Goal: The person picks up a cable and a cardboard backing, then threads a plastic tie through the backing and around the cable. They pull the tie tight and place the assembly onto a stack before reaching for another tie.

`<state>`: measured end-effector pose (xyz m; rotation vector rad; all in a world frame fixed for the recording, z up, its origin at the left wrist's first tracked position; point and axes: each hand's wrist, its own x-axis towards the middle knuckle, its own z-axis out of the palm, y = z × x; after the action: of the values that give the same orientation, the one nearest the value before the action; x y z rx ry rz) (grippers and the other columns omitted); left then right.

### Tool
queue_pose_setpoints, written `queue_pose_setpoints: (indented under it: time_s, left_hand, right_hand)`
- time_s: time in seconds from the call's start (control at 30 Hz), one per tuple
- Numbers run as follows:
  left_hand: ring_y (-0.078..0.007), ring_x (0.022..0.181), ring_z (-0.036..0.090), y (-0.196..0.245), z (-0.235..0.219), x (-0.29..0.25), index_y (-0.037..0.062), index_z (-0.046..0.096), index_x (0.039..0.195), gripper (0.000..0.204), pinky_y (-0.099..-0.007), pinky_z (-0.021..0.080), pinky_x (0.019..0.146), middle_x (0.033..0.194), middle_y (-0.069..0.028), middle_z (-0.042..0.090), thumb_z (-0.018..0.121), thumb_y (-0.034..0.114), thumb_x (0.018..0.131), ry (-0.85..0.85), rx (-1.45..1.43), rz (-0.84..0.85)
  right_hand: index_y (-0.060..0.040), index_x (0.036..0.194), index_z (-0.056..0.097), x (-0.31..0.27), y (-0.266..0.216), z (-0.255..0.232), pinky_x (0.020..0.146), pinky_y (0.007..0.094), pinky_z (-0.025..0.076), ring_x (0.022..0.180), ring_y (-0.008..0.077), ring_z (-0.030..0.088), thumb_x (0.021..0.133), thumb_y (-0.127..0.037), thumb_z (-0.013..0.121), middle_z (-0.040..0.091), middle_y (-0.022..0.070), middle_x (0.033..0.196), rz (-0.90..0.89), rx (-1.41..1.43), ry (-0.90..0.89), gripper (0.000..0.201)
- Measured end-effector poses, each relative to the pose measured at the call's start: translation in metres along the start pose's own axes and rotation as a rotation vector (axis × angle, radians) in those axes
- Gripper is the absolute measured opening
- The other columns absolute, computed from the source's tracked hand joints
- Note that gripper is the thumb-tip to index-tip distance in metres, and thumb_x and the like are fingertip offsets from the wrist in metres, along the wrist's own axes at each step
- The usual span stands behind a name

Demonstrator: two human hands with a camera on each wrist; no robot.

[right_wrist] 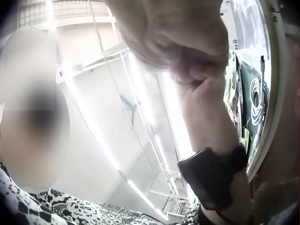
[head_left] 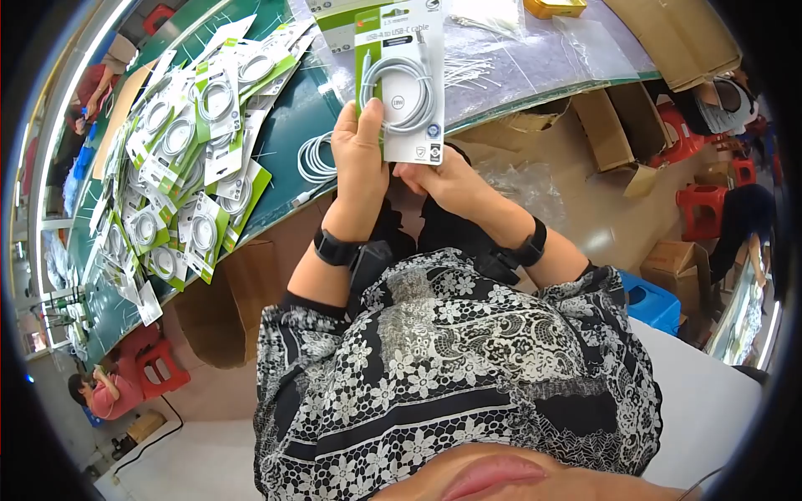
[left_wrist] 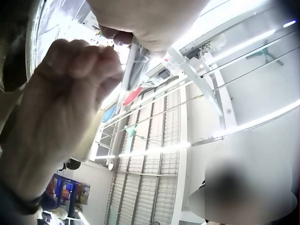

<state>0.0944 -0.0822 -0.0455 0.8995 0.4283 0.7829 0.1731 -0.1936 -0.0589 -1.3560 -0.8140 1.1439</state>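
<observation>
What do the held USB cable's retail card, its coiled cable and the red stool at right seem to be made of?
Retail card: printed paperboard, judging by its flat, stiff sheet and crisp lettering.
Coiled cable: pale, smooth plastic or rubber jacket; braiding can't be ruled out.
Red stool: likely molded plastic, from its uniform color.

Carded cable (head_left: 404,93) (pale grey), neatly coiled.

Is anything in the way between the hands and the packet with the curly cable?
Nothing I can see. The left hand grips the cable packet, and nothing shows between that packet and the right hand.
</observation>
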Motion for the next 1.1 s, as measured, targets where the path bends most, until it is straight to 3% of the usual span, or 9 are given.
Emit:
queue_pose_setpoints:
  time_s: [0.1, 0.17, 0.27, 0.37, 0.4, 0.47, 0.6, 0.87, 1.1]
  left_hand:
    - [-0.0054, 0.067, 0.053, -0.008, -0.010, -0.012, 0.0020, 0.055, 0.102, 0.018, -0.0203, 0.044, 0.058, 0.085, -0.0015, 0.058, 0.057, 0.016, 0.092, -0.036, 0.223, 0.059]
    - [-0.0055, 0.068, 0.053, -0.006, -0.011, -0.014, 0.0019, 0.055, 0.101, 0.017, -0.0204, 0.044, 0.058, 0.085, -0.0017, 0.058, 0.057, 0.016, 0.092, -0.058, 0.334, 0.101]
    - [-0.0064, 0.070, 0.052, -0.001, -0.014, -0.018, 0.0010, 0.056, 0.101, 0.017, -0.0213, 0.044, 0.059, 0.085, -0.0026, 0.058, 0.056, 0.016, 0.092, -0.005, 0.224, -0.047]
    - [-0.0070, 0.070, 0.052, -0.003, -0.024, -0.016, 0.0003, 0.055, 0.103, 0.018, -0.0220, 0.044, 0.060, 0.086, -0.0031, 0.059, 0.055, 0.015, 0.092, -0.029, 0.474, 0.094]
    - [-0.0073, 0.070, 0.052, -0.004, -0.027, -0.016, -0.0001, 0.055, 0.104, 0.019, -0.0223, 0.044, 0.060, 0.086, -0.0033, 0.059, 0.055, 0.015, 0.092, -0.048, 0.604, 0.155]
    - [-0.0081, 0.071, 0.053, -0.009, -0.028, -0.022, -0.0004, 0.054, 0.105, 0.020, -0.0229, 0.045, 0.061, 0.086, -0.0037, 0.059, 0.054, 0.015, 0.092, -0.058, 0.597, 0.183]
    - [-0.0104, 0.074, 0.055, -0.015, -0.022, -0.026, -0.0012, 0.053, 0.108, 0.022, -0.0250, 0.046, 0.065, 0.086, -0.0051, 0.058, 0.053, 0.014, 0.092, -0.100, 0.561, 0.237]
    - [-0.0134, 0.086, 0.054, -0.015, -0.034, -0.038, -0.0014, 0.050, 0.113, 0.025, -0.0289, 0.046, 0.075, 0.096, -0.0083, 0.057, 0.050, 0.012, 0.093, -0.276, 0.597, 0.197]
    - [-0.0133, 0.093, 0.053, -0.016, -0.041, -0.034, -0.0021, 0.048, 0.119, 0.030, -0.0275, 0.045, 0.081, 0.104, -0.0075, 0.056, 0.049, 0.013, 0.093, -0.266, 0.557, 0.110]
  right_hand:
    - [-0.0008, 0.105, 0.061, 0.024, 0.019, -0.031, 0.076, 0.0306, 0.051, 0.082, 0.0217, 0.066, 0.081, -0.001, 0.061, 0.068, 0.0108, 0.085, -0.597, -0.553, 0.284, 0.024]
    - [-0.0015, 0.106, 0.061, 0.030, 0.015, -0.038, 0.076, 0.0305, 0.051, 0.082, 0.0214, 0.066, 0.081, -0.002, 0.062, 0.067, 0.0112, 0.086, -0.665, -0.554, 0.253, 0.024]
    - [-0.0029, 0.108, 0.060, 0.028, 0.014, -0.047, 0.075, 0.0303, 0.051, 0.083, 0.0207, 0.065, 0.082, -0.003, 0.063, 0.066, 0.0120, 0.088, -0.783, -0.535, 0.195, 0.026]
    - [-0.0045, 0.110, 0.060, 0.017, -0.007, -0.070, 0.080, 0.0312, 0.050, 0.091, 0.0212, 0.063, 0.082, -0.013, 0.067, 0.064, 0.0114, 0.102, -0.542, -0.709, 0.581, 0.029]
    - [-0.0045, 0.110, 0.060, 0.015, -0.021, -0.066, 0.080, 0.0312, 0.050, 0.091, 0.0212, 0.063, 0.082, -0.013, 0.067, 0.064, 0.0114, 0.102, -0.541, -0.705, 0.578, 0.029]
    - [-0.0081, 0.114, 0.059, 0.000, -0.050, -0.055, 0.095, 0.0369, 0.043, 0.108, 0.0220, 0.056, 0.075, -0.026, 0.073, 0.059, 0.0102, 0.116, -0.896, -0.969, 0.328, 0.045]
    - [-0.0122, 0.122, 0.054, -0.007, -0.067, -0.034, 0.106, 0.0411, 0.029, 0.114, 0.0225, 0.049, 0.065, -0.037, 0.076, 0.054, 0.0060, 0.121, -0.901, -1.400, 0.168, 0.066]
    - [-0.0121, 0.131, 0.047, -0.002, -0.060, -0.053, 0.111, 0.0443, 0.019, 0.119, 0.0231, 0.044, 0.058, -0.047, 0.073, 0.051, 0.0039, 0.126, -0.796, -1.329, -0.149, 0.085]
    - [-0.0127, 0.127, 0.050, 0.006, -0.055, -0.061, 0.113, 0.0454, 0.017, 0.119, 0.0239, 0.044, 0.056, -0.050, 0.070, 0.054, 0.0035, 0.121, -0.873, -1.279, -0.069, 0.083]
